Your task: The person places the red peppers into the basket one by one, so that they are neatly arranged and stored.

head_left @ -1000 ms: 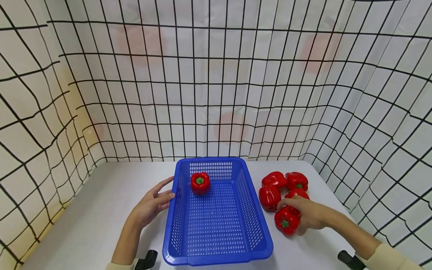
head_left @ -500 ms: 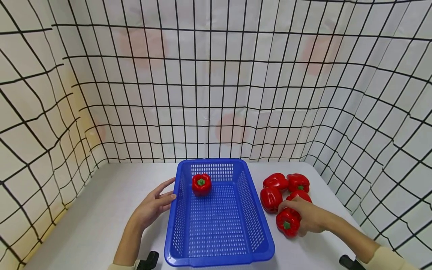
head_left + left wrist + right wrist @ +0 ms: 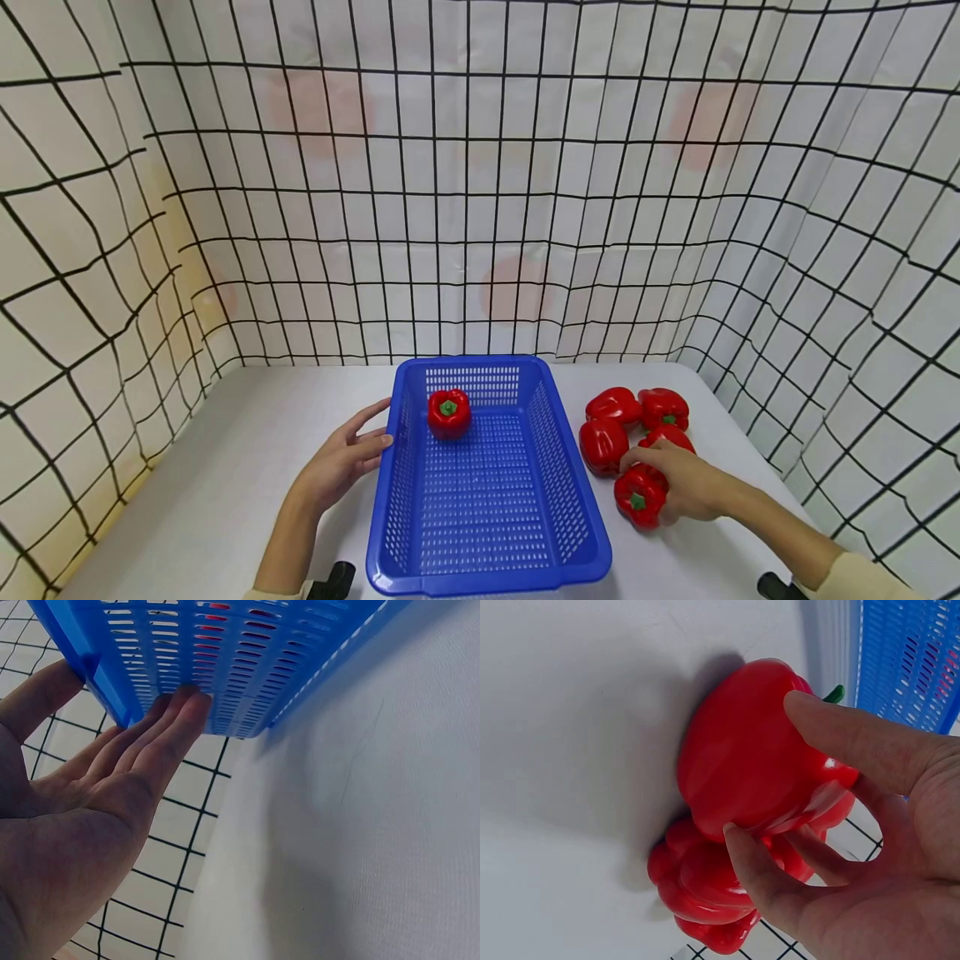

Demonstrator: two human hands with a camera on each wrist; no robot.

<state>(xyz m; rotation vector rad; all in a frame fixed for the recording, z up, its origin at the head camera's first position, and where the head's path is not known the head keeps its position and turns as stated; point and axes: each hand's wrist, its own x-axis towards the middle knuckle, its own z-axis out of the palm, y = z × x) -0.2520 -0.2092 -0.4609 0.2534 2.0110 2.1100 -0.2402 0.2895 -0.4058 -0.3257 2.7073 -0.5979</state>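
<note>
My right hand holds a red bell pepper at the table's right side, its green stem facing the front. In the right wrist view, thumb and fingers lie around this pepper, which rests on or just over the white surface. My left hand touches the left side of a blue plastic basket. From the left wrist, its fairly straight fingers lie against the slotted wall under the rim, with the thumb at the rim's edge. Another red bell pepper stands in the basket's far left corner, stem up.
Several more red bell peppers cluster behind the held one, among them a front-left pepper, a back-left pepper and a back-right pepper. Another is partly hidden by my right hand. Black wire grid surrounds the white table.
The whole scene sits slightly lower and farther right in the head view. Both hands keep their places at the basket and the pepper.
</note>
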